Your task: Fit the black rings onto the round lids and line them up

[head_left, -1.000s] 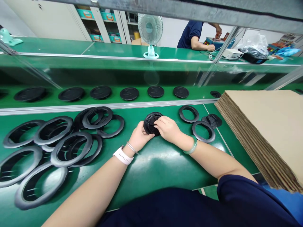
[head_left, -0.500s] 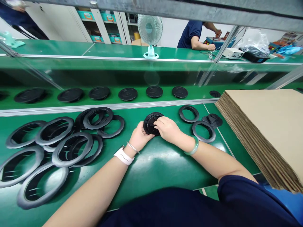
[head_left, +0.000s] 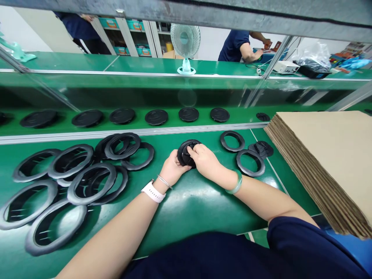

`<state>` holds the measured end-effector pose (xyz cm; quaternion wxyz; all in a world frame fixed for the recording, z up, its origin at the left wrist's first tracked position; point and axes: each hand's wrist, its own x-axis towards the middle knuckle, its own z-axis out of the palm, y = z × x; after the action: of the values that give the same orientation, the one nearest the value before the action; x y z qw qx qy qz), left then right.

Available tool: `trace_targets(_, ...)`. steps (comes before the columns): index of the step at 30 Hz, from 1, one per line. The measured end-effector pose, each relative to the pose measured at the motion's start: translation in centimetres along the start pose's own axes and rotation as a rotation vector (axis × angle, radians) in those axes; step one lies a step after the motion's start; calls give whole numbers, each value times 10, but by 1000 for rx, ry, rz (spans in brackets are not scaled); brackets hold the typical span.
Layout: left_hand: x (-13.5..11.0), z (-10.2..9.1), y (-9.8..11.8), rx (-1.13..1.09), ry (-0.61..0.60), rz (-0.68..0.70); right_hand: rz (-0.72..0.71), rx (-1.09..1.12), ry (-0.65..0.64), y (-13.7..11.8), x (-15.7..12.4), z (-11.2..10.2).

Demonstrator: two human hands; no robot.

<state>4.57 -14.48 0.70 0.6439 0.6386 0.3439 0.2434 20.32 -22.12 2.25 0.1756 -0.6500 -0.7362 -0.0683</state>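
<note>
My left hand [head_left: 171, 169] grips a round black plastic part [head_left: 184, 158] by its left and lower rim, thumb along the bottom edge. The part is tilted toward me and shows a recessed face with a raised bar across its middle. My right hand [head_left: 205, 159] is closed over its right side, a finger pressed at the raised bar; what the other fingers hold is hidden. To the left, several dark grey rings [head_left: 92, 166] lie in an overlapping heap. Two more rings [head_left: 250, 162] lie to the right, beside flat black round pieces [head_left: 262, 148].
Behind a metal rail [head_left: 162, 130], several black discs [head_left: 156, 117] lie in a row on a green strip. A stack of cardboard sheets [head_left: 322, 155] takes up the right side. Across the partition stand a fan [head_left: 186, 44] and a co-worker [head_left: 235, 45]; another person [head_left: 83, 29] is at far left.
My right fingers have shifted on the face of the round black part, one now extended at its centre bar. My left hand keeps its hold. The person at far left has moved right.
</note>
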Motion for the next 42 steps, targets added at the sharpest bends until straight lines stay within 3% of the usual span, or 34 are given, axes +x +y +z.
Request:
trace_targets(3,2,-1,-3,-14,3,-5,-7,54,11,-1,1,-3)
trace_targets(5,3,-2,-4,-24,25,6,-4,149,108,0,0,-7)
trace_targets(8,4,-2,-5,-40,47,18,161,330,330,5,-2,-7)
trace_targets(10,3,-3,-5,-27,30,16,322,497,370,12,-1,0)
trace_targets(13,1,-5,-6,115,28,70,498,782,263,22,4,18)
trace_targets(16,0,-8,-7,213,28,162,588,934,245,24,6,30)
trace_targets(30,-2,-7,4,354,87,132,699,941,253,10,6,27)
trace_targets(35,-2,-6,4,367,90,122,671,916,235,13,7,21)
trace_targets(39,-2,-8,2,351,93,106,520,1170,79,15,5,11)
trace_targets(42,-3,-9,2,311,69,120,489,1267,-23,16,3,6)
